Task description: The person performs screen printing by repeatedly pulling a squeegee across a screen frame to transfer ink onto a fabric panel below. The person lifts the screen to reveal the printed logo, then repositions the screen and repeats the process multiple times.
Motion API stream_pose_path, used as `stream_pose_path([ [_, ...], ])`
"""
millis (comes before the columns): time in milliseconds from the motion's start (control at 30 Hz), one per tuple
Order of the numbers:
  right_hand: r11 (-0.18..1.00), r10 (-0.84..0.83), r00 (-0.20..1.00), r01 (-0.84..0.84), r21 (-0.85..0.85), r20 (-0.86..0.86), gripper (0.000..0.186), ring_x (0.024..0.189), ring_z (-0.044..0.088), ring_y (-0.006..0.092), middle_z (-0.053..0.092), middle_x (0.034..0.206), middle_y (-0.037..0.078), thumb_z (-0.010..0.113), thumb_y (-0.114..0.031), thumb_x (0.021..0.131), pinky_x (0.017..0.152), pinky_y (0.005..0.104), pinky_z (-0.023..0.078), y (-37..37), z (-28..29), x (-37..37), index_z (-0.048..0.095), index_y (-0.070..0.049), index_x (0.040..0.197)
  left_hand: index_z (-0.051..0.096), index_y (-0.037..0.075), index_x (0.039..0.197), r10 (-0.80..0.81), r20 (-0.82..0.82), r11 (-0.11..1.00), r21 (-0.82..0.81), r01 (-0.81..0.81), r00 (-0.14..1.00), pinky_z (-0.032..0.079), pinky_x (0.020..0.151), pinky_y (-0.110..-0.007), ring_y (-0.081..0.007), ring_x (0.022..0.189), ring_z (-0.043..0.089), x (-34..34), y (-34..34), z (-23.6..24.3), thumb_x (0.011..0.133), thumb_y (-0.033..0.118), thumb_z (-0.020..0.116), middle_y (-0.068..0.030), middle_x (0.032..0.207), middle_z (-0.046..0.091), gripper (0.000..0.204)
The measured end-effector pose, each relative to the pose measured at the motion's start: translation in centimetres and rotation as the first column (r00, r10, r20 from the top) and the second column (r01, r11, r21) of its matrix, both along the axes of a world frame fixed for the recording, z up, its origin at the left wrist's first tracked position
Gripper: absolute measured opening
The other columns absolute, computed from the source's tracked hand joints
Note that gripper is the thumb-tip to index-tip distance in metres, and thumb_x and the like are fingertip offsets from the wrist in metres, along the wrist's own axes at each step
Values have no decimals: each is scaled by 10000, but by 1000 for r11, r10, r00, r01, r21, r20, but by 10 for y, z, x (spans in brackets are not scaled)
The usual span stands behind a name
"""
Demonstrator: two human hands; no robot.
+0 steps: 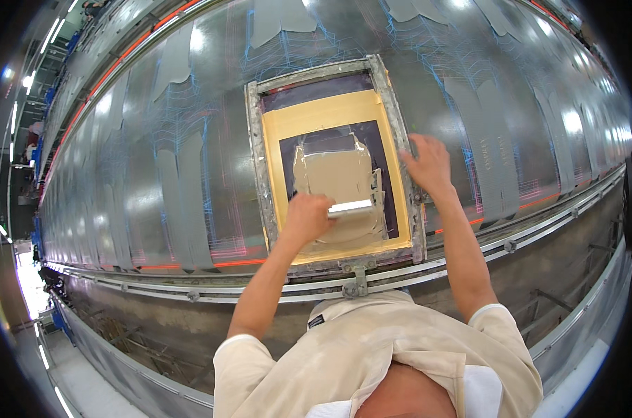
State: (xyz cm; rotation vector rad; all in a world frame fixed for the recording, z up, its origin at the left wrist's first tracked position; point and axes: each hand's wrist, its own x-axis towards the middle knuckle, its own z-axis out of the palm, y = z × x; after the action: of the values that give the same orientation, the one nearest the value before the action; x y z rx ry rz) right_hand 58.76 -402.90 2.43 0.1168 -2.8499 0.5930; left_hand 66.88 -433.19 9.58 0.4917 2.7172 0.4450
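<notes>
The left hand [310, 217] is gripping a squeegee [350, 207] over a screen frame [260, 160]; the right hand [430, 164], fingers parted, is sitting at its right edge, contact unclear.

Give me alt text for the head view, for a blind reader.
A person's left hand holds a pale bar over beige paste inside a frame; the right hand is at its right edge. Grey pieces lie on a dark table.

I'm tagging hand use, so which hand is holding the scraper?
The left hand: it grips the scraper, while the right hand, empty, is by the frame.
</notes>
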Motion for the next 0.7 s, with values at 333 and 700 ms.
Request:
stream_pose_path([
  [333, 790, 606, 639, -550, -269, 473, 424, 949, 686, 394, 722, 975, 192, 783, -339, 809, 832, 463, 544, -94, 52, -112, 668, -34, 1081, 790, 100, 973, 65, -26, 998, -25, -65, 998, 557, 768, -451, -354, 817, 702, -165, -9, -10, 712, 258, 858, -142, 851, 734, 313],
  [700, 813, 565, 699, -563, -150, 438, 175, 905, 692, 364, 713, 881, 140, 764, -109, 748, 804, 478, 542, -90, 35, -23, 681, -69, 897, 749, 115, 843, 13, -203, 992, 122, 12, 979, 485, 733, -448, -314, 761, 669, -76, -1, -29, 637, 126, 857, -91, 758, 687, 233],
])
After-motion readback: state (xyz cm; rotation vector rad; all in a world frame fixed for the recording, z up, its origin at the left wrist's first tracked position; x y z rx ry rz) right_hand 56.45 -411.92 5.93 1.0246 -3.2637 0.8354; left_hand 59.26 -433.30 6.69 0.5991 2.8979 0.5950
